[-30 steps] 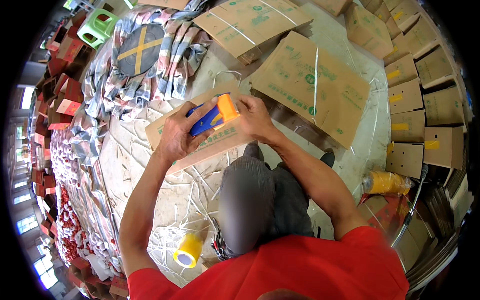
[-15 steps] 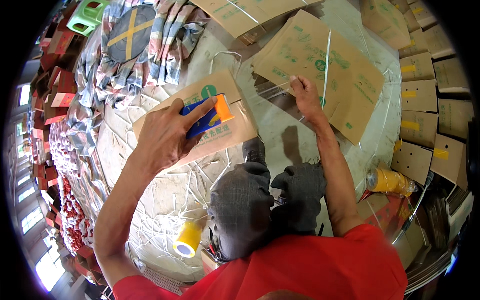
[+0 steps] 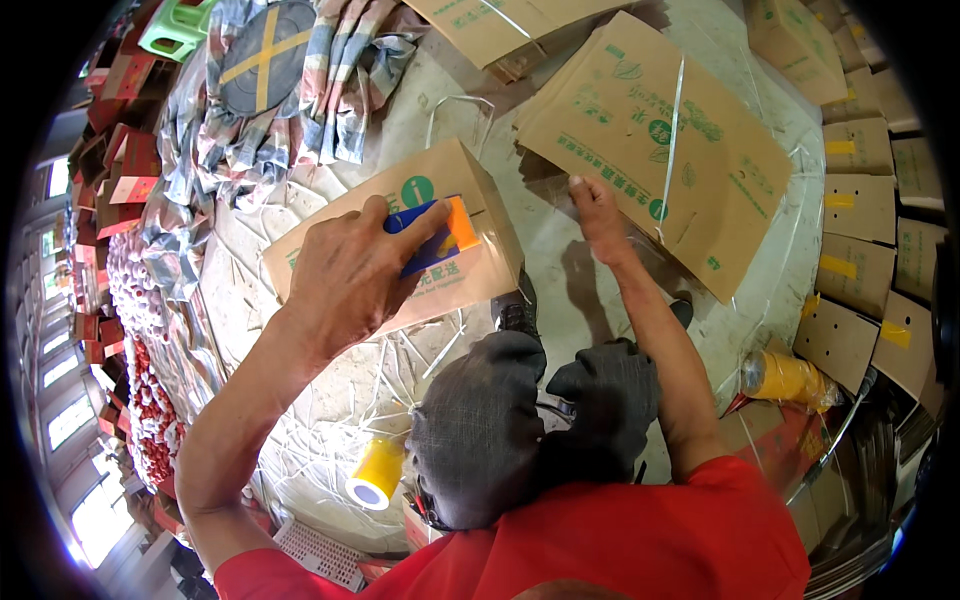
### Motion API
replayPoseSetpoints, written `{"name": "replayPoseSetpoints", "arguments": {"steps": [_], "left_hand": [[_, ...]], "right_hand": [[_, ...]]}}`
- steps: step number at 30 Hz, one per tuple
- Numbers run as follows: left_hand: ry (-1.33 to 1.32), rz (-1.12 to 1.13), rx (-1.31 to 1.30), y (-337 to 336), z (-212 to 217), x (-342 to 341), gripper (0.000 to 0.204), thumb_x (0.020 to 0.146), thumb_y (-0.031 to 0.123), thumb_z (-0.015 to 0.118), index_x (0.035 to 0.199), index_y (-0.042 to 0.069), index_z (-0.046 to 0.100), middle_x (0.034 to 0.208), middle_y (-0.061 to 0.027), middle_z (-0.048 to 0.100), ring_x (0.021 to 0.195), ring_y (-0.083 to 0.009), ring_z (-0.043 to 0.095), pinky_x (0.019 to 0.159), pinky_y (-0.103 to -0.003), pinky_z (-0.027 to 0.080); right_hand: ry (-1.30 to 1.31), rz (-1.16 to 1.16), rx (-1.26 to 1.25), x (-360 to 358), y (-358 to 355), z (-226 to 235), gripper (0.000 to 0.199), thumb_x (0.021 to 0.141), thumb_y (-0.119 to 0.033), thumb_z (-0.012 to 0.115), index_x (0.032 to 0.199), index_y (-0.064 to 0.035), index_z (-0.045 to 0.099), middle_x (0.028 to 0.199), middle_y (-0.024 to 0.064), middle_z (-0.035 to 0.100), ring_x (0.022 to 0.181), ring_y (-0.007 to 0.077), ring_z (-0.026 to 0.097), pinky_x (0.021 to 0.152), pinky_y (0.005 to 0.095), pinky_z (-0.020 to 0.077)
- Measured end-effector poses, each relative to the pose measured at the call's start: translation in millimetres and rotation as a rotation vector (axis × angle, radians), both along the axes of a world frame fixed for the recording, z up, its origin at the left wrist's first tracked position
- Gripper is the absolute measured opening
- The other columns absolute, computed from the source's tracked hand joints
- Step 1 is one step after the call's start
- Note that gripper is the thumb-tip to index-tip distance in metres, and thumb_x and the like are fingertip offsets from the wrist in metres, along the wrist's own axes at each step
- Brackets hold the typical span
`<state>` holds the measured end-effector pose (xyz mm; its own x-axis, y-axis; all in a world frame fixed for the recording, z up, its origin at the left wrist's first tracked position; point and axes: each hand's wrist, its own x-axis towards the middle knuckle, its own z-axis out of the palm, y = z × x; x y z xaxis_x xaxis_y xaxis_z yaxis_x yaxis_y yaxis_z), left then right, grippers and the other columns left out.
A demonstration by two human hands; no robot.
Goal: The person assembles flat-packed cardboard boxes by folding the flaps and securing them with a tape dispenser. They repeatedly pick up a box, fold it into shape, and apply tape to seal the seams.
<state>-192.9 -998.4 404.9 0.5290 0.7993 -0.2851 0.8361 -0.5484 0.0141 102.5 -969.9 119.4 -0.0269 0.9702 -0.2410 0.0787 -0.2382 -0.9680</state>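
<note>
A closed brown cardboard box (image 3: 345, 215) with green print sits on the floor in front of me. Against its top, my left hand (image 3: 355, 255) grips a flat blue and orange piece (image 3: 462, 225), with the index finger across it; its exact kind is unclear. My right hand (image 3: 600, 220) is raised to the right of the box, fingers curled together. What it pinches, if anything, I cannot make out. Beyond that hand lies a stack of flattened cartons (image 3: 660, 150) bound by a white strap (image 3: 674, 130).
A yellow tape roll (image 3: 378, 472) stands by my left knee among scattered white straps (image 3: 350, 400). Wrapped yellow rolls (image 3: 785, 380) lie at right, near rows of cartons (image 3: 855, 210). Another flattened-carton bundle (image 3: 510, 25), a striped tarp (image 3: 345, 80) and a green stool (image 3: 178, 28) are farther off.
My right hand has dropped slightly, its fingers more curled. The blue and orange piece and my left hand have shifted a little rightward over the box. The view has turned slightly.
</note>
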Motion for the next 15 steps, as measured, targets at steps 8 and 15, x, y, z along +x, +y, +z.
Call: {"name": "replayPoseSetpoints", "arguments": {"steps": [8,15], "left_hand": [[0.04,0.024,-0.083,9.0,-3.2,7.8,0.062,0.086,0.026,0.079,0.144,0.025,0.056,0.098,-0.0155,0.064,0.079,-0.0324,0.068,0.066,-0.043,0.056],[0.016,0.007,-0.064,13.6,-7.2,10.0,0.066,0.082,0.022,0.08,0.144,0.025,0.058,0.096,-0.0161,0.062,0.077,-0.0334,0.067,0.066,-0.045,0.055]], "right_hand": [[0.154,0.072,-0.083,-67.4,-24.8,-44.2,0.034,0.11,-0.027,0.054,0.085,-0.0041,0.055,0.078,-0.0045,0.046,0.076,0.0065,0.041,0.067,0.0295,0.0411],[0.102,0.089,-0.076,-99.6,-36.3,-55.7,0.031,0.107,-0.028,0.059,0.096,0.0006,0.065,0.08,0.0068,0.062,0.079,0.0107,0.052,0.073,0.0327,0.0483]]}}
